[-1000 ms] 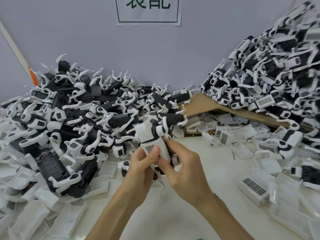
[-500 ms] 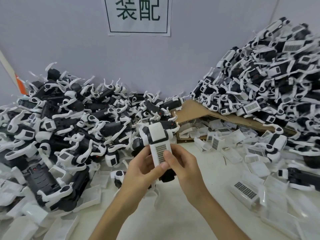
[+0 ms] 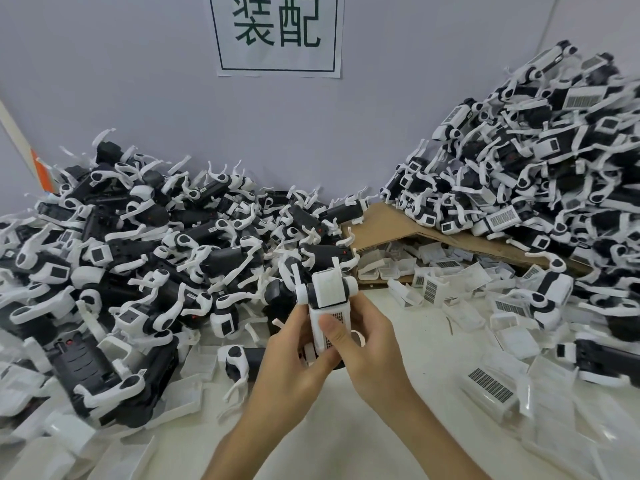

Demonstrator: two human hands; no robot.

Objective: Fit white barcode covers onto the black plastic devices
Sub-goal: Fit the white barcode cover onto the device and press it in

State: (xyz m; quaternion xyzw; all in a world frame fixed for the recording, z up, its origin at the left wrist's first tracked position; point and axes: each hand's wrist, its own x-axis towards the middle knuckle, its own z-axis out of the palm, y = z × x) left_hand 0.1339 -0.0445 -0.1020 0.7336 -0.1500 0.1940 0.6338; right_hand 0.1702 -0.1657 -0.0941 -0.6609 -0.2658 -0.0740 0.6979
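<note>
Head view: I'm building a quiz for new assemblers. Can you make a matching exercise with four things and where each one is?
Things:
1 paper sign
2 cardboard sheet
3 loose barcode cover
4 device being fitted

Places:
A held by left hand and right hand
B on the wall
C under the right heap
D lying on the table

Pairs: 1-B; 2-C; 3-D; 4-A

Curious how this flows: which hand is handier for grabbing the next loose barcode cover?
Likely the right hand: loose barcode covers lie on its side of the table. The left hand, gripping the device too, borders the pile of black devices instead.
</note>
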